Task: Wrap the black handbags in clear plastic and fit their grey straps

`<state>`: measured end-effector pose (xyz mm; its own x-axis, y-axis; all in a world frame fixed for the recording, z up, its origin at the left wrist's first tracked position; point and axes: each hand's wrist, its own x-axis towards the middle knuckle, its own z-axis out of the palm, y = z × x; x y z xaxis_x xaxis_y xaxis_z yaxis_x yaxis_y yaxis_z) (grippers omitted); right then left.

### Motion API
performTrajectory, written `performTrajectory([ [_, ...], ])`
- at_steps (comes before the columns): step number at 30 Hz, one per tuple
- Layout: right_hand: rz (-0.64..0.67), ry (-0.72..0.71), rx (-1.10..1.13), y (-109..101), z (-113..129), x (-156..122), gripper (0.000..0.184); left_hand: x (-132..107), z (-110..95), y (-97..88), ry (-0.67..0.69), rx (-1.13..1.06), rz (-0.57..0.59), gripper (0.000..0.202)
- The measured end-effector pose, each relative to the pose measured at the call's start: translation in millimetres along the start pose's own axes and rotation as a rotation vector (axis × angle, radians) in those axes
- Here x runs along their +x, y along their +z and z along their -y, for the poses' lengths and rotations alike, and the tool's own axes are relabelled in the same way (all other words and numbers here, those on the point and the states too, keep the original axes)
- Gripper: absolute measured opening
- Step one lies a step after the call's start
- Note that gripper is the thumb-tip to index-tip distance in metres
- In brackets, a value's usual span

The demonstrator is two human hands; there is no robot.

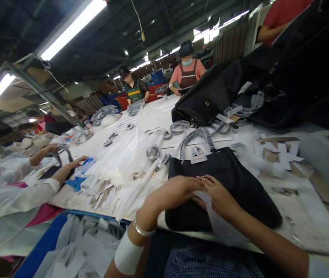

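Note:
A black handbag (242, 189) lies in front of me on the table, its handles (193, 135) wrapped in clear film and raised at the far side. A small pale tag (199, 159) rests at its top edge. My left hand (177, 193) reaches across the bag's front, fingers closed on the top of a thin white sheet (215, 222). Meeting it there, my right hand (218, 193) has its fingers bent on the same sheet, beside a small gold-coloured fitting. The sheet hangs down toward the table edge. My hands partly hide the fitting and the sheet's upper end.
More black bags (204, 96) are piled at the back right. Wrapped straps (152, 151), clear plastic (124, 158) and paper scraps (281, 154) cover the table. A blue bin (41, 247) of white strips stands at lower left. A co-worker's arms (63, 172) work at left; others stand across the table.

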<state>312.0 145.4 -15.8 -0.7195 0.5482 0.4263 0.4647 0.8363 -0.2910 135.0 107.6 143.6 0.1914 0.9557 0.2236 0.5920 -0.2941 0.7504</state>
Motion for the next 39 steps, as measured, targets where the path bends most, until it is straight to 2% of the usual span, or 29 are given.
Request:
performTrajectory([
  [1,-0.005,0.007,0.001,-1,1,0,0.045,8,-4,-18.3,0.158,0.036,0.174,0.016],
  [2,-0.010,0.012,0.003,-3,3,1,0.045,15,-8,-38.6,0.243,0.116,0.264,0.017],
  [3,-0.014,0.015,0.006,-5,5,1,0.045,22,-11,-59.6,0.237,0.205,0.322,0.018],
  [5,-0.027,0.017,0.009,-7,7,2,0.045,32,-19,-98.8,0.154,0.279,0.451,0.018],
  [7,-0.056,0.016,0.015,-7,7,2,0.044,37,-27,-127.7,0.012,0.276,0.546,0.020],
  [9,-0.085,0.016,0.026,-5,6,1,0.043,39,-33,-140.8,-0.087,0.253,0.557,0.021],
  [10,-0.097,0.016,0.030,-4,6,1,0.043,40,-35,-140.6,-0.096,0.242,0.542,0.021],
  [12,-0.110,0.010,0.030,-3,5,2,0.042,43,-38,-126.8,-0.027,0.215,0.515,0.021],
  [14,-0.120,0.005,0.025,-2,6,1,0.042,49,-39,-97.2,0.105,0.171,0.558,0.021],
  [17,-0.135,0.055,0.007,1,9,-2,0.035,63,-34,-33.7,0.259,0.118,0.732,0.025],
  [20,-0.073,0.184,-0.025,6,13,-6,0.041,77,-16,34.3,0.309,0.147,0.837,0.021],
  [23,0.056,0.274,-0.025,8,16,-8,0.049,83,12,88.2,0.293,0.184,0.790,0.016],
  [25,0.122,0.313,-0.003,5,17,-7,0.051,84,30,111.0,0.263,0.162,0.714,0.015],
  [28,0.144,0.297,0.079,-1,17,-4,0.051,80,49,125.9,0.222,0.087,0.599,0.020],
  [31,0.142,0.240,0.171,-8,15,-3,0.046,79,55,125.3,0.179,0.003,0.503,0.026],
  [34,0.109,0.213,0.202,-11,14,-2,0.044,81,51,119.9,0.144,-0.067,0.458,0.031],
  [39,0.073,0.192,0.207,-7,15,-2,0.045,83,32,118.5,0.167,-0.121,0.495,0.022],
])
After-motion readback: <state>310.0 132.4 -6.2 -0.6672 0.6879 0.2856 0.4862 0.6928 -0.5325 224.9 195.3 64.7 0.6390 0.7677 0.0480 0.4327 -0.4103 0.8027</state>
